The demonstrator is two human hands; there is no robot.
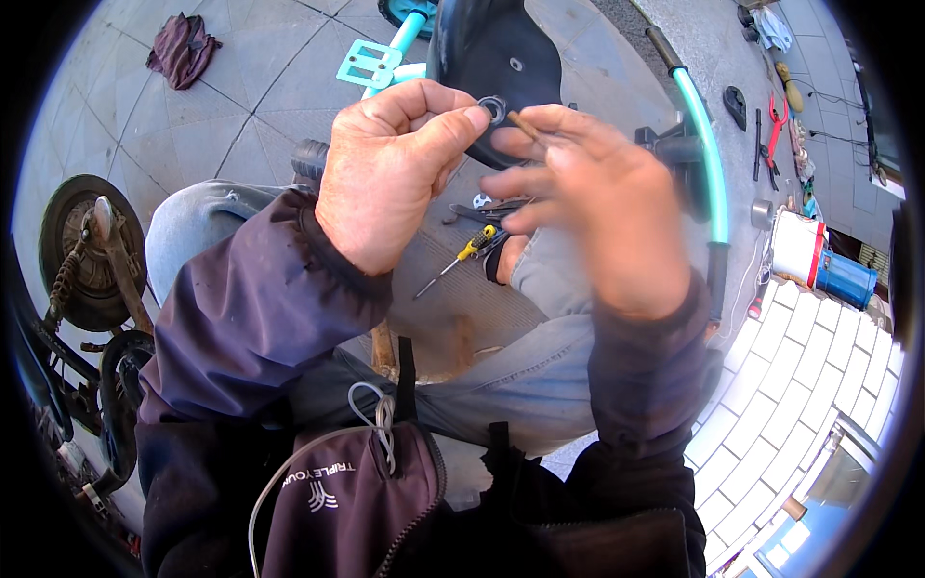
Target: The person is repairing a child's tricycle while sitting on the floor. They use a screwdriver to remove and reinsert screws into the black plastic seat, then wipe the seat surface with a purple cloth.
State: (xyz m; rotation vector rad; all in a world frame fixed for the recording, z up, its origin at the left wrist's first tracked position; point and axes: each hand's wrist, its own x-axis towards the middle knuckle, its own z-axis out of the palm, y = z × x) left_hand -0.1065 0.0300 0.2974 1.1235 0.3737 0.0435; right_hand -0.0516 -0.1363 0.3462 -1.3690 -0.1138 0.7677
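My left hand [400, 159] pinches a small dark metal ring [493, 108], perhaps a bearing, between thumb and fingertips. Close beside it, my right hand [607, 197] is smeared by motion. A thin brown rod [525, 125] points from its thumb and index finger toward the ring; the other fingers are spread. Behind both hands lies a black curved plastic part [506, 48] with a hole in it, next to a turquoise frame with a slotted bracket [368, 64]. Below, a screwdriver with a yellow and black handle [474, 244] lies on the ground.
A turquoise handlebar [708, 144] with black grips arcs along the right. Red-handled cutters [774, 135], a white and red bucket [798, 243] and a blue container [846, 277] are farther right. A rusty wheel [92, 252] stands left; a dark cloth [183, 51] lies on the paving.
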